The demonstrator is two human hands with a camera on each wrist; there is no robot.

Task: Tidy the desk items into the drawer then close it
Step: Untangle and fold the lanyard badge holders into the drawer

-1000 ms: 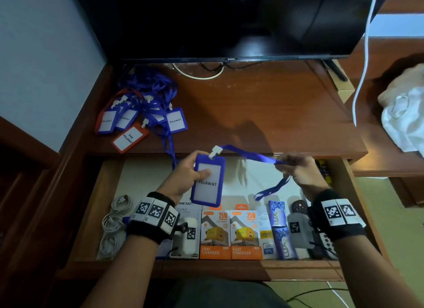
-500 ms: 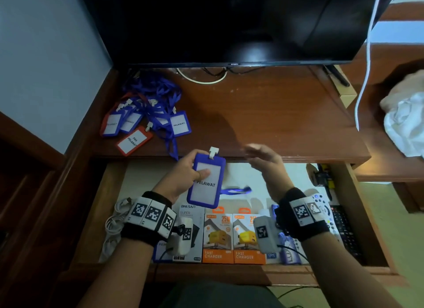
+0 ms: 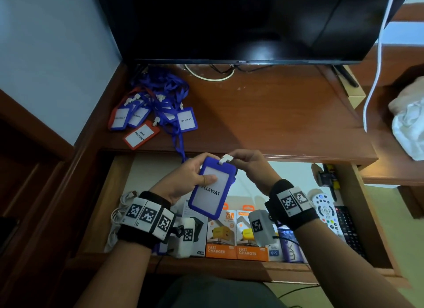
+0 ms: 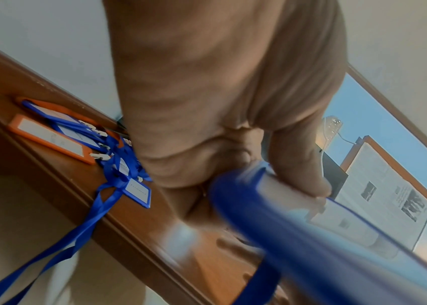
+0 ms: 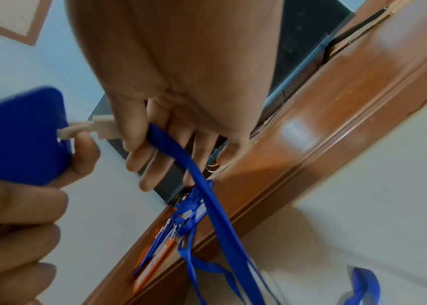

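Badge holder [image 3: 212, 188], blue, card reading PELAWAT: held in the air between both hands, over the open drawer [image 3: 119, 186] and just in front of the desk [image 3: 263, 124] edge. Long axis runs from the white clip [image 3: 226, 158] at the top, away from the person, down and slightly left toward the drawer front. Left hand [image 3: 185, 179] grips the holder by its left edge, thumb curled flat across the card face, fingers behind. Right hand [image 3: 250, 167] pinches the white clip at the top end between thumb and forefinger; from the right wrist view the blue lanyard [image 5: 207, 196] passes between its fingers and hangs down into the drawer. Both hands touch the item; the left carries the body, the right only the clip end.

Appearance: rigid blue frame, clear window, white insert, flat woven strap, trailing loose.

Placement judgement: bare drawer floor lies directly below and behind the holder; the row of charger boxes [image 3: 236, 234] fills the front. Strap likely needs gathering so it does not hang over the drawer edge.

Remaining on desk: pile of badges [image 3: 151, 115], blue and orange, lanyards tangled, at the left rear, nearer the left hand
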